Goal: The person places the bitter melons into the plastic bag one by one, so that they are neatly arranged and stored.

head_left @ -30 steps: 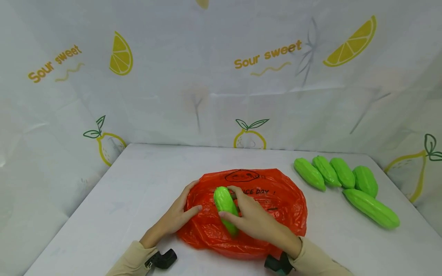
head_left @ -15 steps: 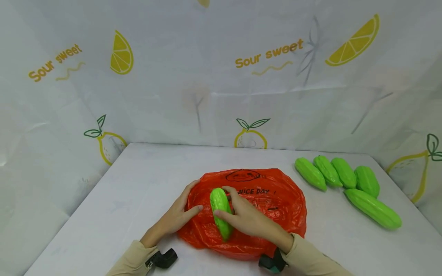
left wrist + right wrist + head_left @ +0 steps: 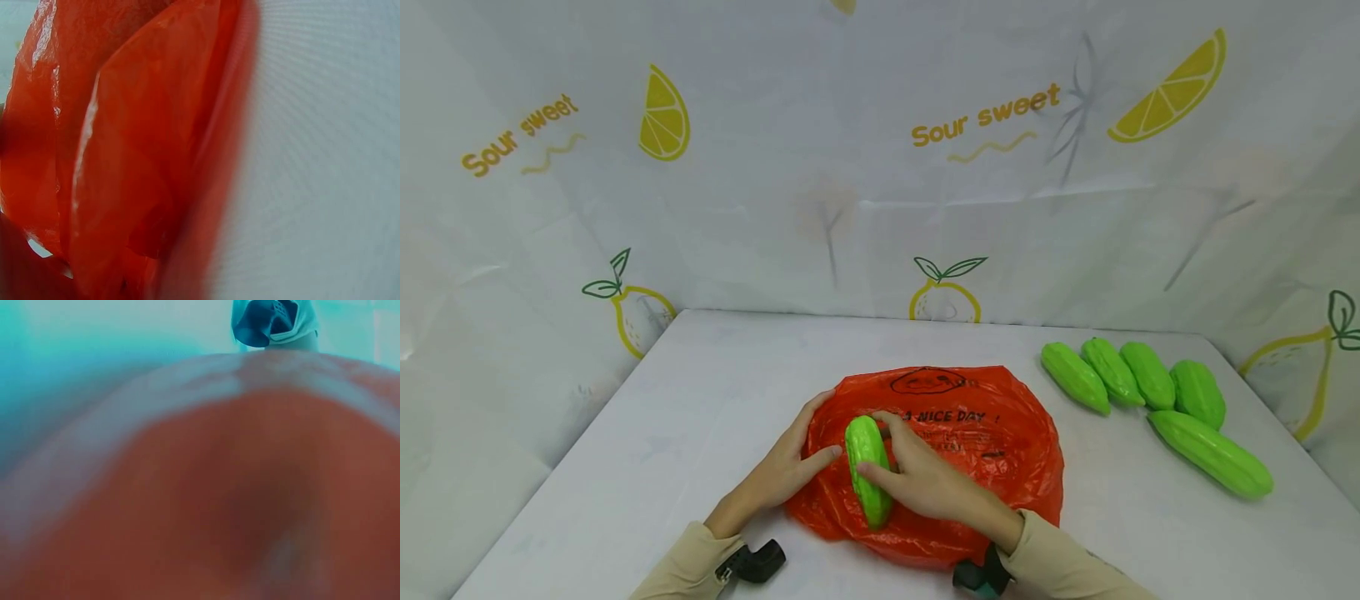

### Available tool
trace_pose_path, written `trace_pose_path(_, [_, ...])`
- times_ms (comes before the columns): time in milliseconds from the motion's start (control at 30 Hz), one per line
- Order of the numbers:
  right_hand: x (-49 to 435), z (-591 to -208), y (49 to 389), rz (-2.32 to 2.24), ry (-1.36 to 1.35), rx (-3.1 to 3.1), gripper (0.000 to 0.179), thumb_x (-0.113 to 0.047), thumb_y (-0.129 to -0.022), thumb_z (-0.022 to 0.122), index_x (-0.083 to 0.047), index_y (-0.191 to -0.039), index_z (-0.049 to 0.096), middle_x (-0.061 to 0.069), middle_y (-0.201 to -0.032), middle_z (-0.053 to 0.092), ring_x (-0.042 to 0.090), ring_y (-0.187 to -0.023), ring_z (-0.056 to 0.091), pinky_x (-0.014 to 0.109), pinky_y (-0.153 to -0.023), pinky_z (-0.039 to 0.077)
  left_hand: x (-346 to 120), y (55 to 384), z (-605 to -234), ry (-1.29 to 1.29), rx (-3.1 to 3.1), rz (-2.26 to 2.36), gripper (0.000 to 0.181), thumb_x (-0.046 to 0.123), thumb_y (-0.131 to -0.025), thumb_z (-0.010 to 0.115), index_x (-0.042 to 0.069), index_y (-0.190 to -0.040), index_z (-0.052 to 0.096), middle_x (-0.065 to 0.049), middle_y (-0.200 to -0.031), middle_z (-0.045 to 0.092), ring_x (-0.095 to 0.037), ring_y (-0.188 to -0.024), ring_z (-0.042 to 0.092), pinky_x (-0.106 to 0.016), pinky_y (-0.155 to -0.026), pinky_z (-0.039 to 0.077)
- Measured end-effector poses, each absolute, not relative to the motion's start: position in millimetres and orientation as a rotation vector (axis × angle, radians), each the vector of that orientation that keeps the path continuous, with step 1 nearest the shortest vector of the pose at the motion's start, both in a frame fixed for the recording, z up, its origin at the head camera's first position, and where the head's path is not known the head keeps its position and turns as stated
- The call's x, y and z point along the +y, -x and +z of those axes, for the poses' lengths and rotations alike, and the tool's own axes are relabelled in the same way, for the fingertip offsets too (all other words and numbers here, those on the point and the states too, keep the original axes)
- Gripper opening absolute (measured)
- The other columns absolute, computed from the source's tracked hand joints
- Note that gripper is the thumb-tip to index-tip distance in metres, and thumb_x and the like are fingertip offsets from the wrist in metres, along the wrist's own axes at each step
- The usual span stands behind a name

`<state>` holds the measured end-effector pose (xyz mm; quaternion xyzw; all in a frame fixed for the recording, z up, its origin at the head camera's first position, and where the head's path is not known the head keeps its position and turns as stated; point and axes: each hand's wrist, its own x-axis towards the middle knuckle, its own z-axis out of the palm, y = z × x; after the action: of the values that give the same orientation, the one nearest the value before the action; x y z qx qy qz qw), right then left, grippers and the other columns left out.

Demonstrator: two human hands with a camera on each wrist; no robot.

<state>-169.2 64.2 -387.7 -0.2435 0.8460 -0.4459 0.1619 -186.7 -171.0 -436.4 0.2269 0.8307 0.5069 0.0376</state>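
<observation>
In the head view, my right hand (image 3: 928,483) holds a bright green ridged cucumber (image 3: 865,442) between thumb and fingers, over the left part of a red plastic bag (image 3: 1022,454). The cucumber stands nearly lengthwise, its far end tilted slightly left. My left hand (image 3: 786,462) rests along the bag's left edge, thumb stretched over the plastic and the other fingers laid along the side. Shiny red folds of the bag fill much of the left wrist view. Blurred red covers most of the right wrist view, hiding the cucumber there.
Several more green cucumbers (image 3: 1210,454) lie at the right of the white table (image 3: 647,467), most side by side, one slanting in front. Behind the table hangs a white cloth (image 3: 775,167) printed with lemons.
My right hand has carried the cucumber left and slightly nearer over the bag, turning it more upright in view. The left hand stays in place.
</observation>
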Motion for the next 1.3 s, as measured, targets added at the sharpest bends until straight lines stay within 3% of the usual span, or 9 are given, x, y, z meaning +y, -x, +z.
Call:
trace_pose_path(167, [60.4, -389.2, 167.2, -1.288, 0.666, 2.373, 0.085, -0.032, -0.092, 0.071, -0.002, -0.154, 0.021, 0.022, -0.14, 0.046, 0.014, -0.085, 0.064, 0.028, -0.073, 0.054, -171.3, 186.2, -435.2, -0.721, 2.566, 1.544, 0.07, 0.023, -0.098, 0.059, 0.02, -0.157, 0.021, -0.013, -0.154, 0.04, -0.031, -0.129, 0.051, -0.048, -0.102, 0.046])
trace_pose_path(367, [58.4, -388.4, 164.5, -1.32, 0.648, 2.286, 0.097, -0.024, -0.081, 0.083, -0.003, -0.152, 0.021, 0.019, -0.131, 0.046, 0.013, -0.076, 0.065, 0.024, -0.064, 0.054, -170.9, 185.8, -433.5, -0.71, 2.566, 1.547, 0.07, 0.024, -0.098, 0.059, 0.021, -0.157, 0.021, -0.013, -0.155, 0.038, -0.032, -0.132, 0.049, -0.055, -0.105, 0.041])
trace_pose_path(700, [56.5, -390.2, 165.7, -1.261, 0.688, 2.409, 0.076, -0.025, -0.086, 0.079, -0.002, -0.144, 0.035, 0.013, -0.117, 0.051, 0.01, -0.069, 0.053, 0.022, -0.061, 0.048, -171.1, 185.6, -433.4, -0.708, 2.593, 1.521, 0.07, 0.024, -0.098, 0.06, 0.021, -0.157, 0.022, -0.012, -0.153, 0.042, -0.027, -0.13, 0.05, -0.046, -0.105, 0.043])
trace_pose_path(967, [56.8, -392.5, 165.6, -1.346, 0.723, 2.274, 0.063, -0.001, -0.088, 0.071, -0.002, -0.142, 0.039, 0.019, -0.133, 0.046, 0.013, -0.087, 0.065, 0.02, -0.073, 0.054, -170.6, 185.9, -434.6, -0.703, 2.63, 1.511, 0.071, 0.024, -0.097, 0.061, 0.022, -0.156, 0.023, -0.01, -0.154, 0.04, -0.027, -0.131, 0.048, -0.048, -0.107, 0.04])
trace_pose_path(1300, [58.7, -388.6, 163.7, -1.387, 0.694, 2.145, 0.073, -0.011, -0.087, 0.076, -0.003, -0.147, 0.034, 0.021, -0.15, 0.034, 0.027, -0.111, 0.064, 0.03, -0.088, 0.056, -170.8, 186.0, -434.3, -0.685, 2.614, 1.523, 0.072, 0.023, -0.097, 0.061, 0.022, -0.157, 0.022, -0.011, -0.154, 0.04, -0.027, -0.128, 0.048, -0.042, -0.105, 0.042])
